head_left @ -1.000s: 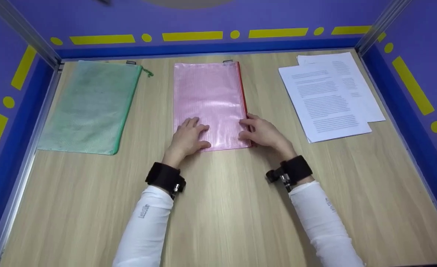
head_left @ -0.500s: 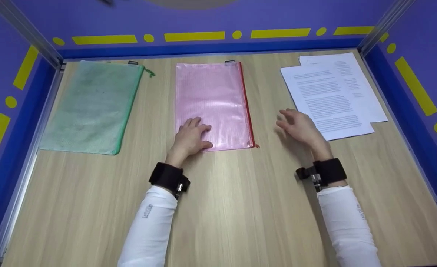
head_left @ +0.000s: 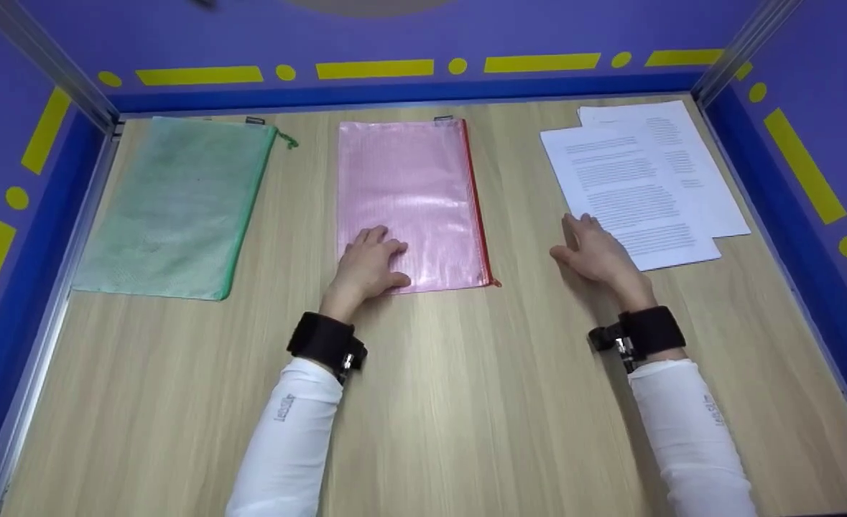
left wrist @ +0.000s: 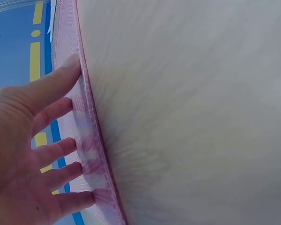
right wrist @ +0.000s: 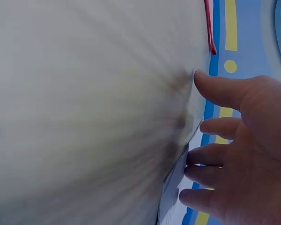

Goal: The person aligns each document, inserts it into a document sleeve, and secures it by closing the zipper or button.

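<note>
A pink zip pouch (head_left: 409, 172) lies flat in the middle of the table, its red zipper (head_left: 478, 208) along the right side and the zip pull (head_left: 496, 283) at the near right corner. My left hand (head_left: 366, 267) rests on its near left part; the left wrist view shows spread fingertips on the pink sheet (left wrist: 68, 42) and the thumb at its edge. On the right lie printed papers (head_left: 624, 187), in two overlapping sets. At the left edge of the nearer set is my right hand (head_left: 601, 251), thumb apart and fingers extended; in the right wrist view the fingertips reach the papers (right wrist: 172, 192).
A green mesh zip pouch (head_left: 179, 208) lies on the left, its zipper on the right side and a green cord (head_left: 288, 138) at the top. Purple and blue walls with yellow marks enclose the wood-grain table (head_left: 437, 402) at the back and both sides.
My right hand has left the pink pouch's zipper edge and moved right to the papers, uncovering the zip pull. My left hand has stayed on the pouch.
</note>
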Tool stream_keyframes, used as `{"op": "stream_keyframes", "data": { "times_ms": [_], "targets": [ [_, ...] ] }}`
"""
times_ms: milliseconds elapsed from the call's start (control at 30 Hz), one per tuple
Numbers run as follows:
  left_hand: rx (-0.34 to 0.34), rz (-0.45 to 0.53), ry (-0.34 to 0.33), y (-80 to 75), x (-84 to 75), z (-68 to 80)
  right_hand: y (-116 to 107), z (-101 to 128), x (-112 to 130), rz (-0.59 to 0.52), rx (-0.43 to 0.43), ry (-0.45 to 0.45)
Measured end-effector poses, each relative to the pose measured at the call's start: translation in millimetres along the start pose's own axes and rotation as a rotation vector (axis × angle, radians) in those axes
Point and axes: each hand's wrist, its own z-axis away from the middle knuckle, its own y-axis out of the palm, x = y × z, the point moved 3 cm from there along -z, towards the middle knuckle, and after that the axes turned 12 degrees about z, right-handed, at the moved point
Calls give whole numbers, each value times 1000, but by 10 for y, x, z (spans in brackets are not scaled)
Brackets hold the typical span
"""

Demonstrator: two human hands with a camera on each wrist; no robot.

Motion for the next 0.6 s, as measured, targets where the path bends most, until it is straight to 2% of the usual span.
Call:
{"op": "stream_keyframes", "data": {
  "times_ms": [600],
  "targets": [
    [-13,-21,2,5,49,-6,175,-3,520,94,-11,-111]
  ]
}}
